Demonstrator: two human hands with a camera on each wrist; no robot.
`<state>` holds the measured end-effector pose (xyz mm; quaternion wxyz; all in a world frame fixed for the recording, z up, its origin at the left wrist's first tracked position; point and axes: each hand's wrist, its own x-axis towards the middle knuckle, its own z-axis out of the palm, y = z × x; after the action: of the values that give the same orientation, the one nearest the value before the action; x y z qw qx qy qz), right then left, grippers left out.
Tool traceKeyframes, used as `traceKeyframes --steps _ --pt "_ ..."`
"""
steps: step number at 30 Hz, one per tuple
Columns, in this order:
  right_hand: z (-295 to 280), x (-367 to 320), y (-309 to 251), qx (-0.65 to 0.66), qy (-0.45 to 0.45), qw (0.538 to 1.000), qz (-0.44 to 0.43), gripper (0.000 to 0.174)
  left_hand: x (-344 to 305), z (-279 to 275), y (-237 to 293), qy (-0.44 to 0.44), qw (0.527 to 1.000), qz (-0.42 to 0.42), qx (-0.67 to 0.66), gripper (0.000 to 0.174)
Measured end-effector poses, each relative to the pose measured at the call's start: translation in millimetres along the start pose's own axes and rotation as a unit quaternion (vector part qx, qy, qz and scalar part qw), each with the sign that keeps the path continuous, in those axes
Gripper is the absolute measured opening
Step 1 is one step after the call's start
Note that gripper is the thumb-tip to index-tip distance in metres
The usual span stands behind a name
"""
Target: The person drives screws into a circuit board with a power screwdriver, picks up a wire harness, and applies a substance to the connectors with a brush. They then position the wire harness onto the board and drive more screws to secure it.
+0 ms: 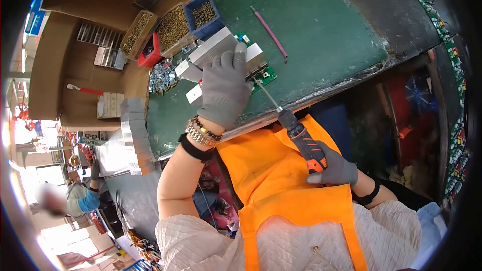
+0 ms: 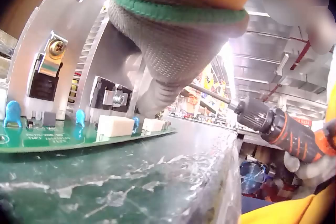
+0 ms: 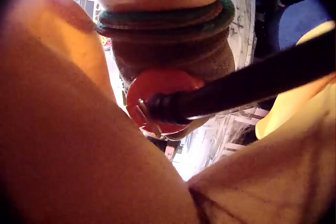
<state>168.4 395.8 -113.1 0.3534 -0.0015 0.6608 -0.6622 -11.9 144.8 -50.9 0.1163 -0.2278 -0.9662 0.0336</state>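
Note:
My gloved left hand [image 1: 226, 88] lies over a green circuit board [image 1: 268, 76] on the bench, its fingers gripping the upright metal heat sinks [image 1: 216, 45]. In the left wrist view, clipped black components [image 2: 44, 79] are screwed to the heat sinks, with blue discs and white blocks along the board [image 2: 63, 141]. My gloved right hand [image 1: 335, 166] grips a black and orange electric screwdriver [image 1: 300, 140] by its rear end. Its long bit [image 1: 267, 93] reaches to the heat sink beside my left fingers. In the right wrist view, a black cord [image 3: 252, 90] leaves the screwdriver's red end [image 3: 157, 85].
Bins of brass screws [image 1: 173, 24], a blue bin [image 1: 203, 16] and a red bin [image 1: 149, 56] stand beyond the left hand. Loose metal parts [image 1: 163, 76] are heaped nearby. A pink stick [image 1: 270, 34] lies on the green mat [image 1: 321, 30]. Another person [image 1: 75, 198] is at the left.

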Motion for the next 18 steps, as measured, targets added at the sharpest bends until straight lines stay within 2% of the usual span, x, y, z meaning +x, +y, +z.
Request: traceKeyframes --steps 2,8,18 --pt "0.0 -3.0 -10.9 0.004 -0.011 0.998 0.065 0.075 -0.5 -6.3 -1.2 -0.013 1.000 0.010 -0.022 0.082" --pt "5.9 3.6 2.1 0.093 -0.009 0.993 0.066 0.068 3.1 1.2 -0.8 -0.021 0.999 0.005 0.037 0.084" --pt "8.3 4.8 -5.0 0.077 -0.005 0.995 0.063 0.070 4.4 2.6 1.0 -0.011 0.999 -0.002 0.033 0.082"
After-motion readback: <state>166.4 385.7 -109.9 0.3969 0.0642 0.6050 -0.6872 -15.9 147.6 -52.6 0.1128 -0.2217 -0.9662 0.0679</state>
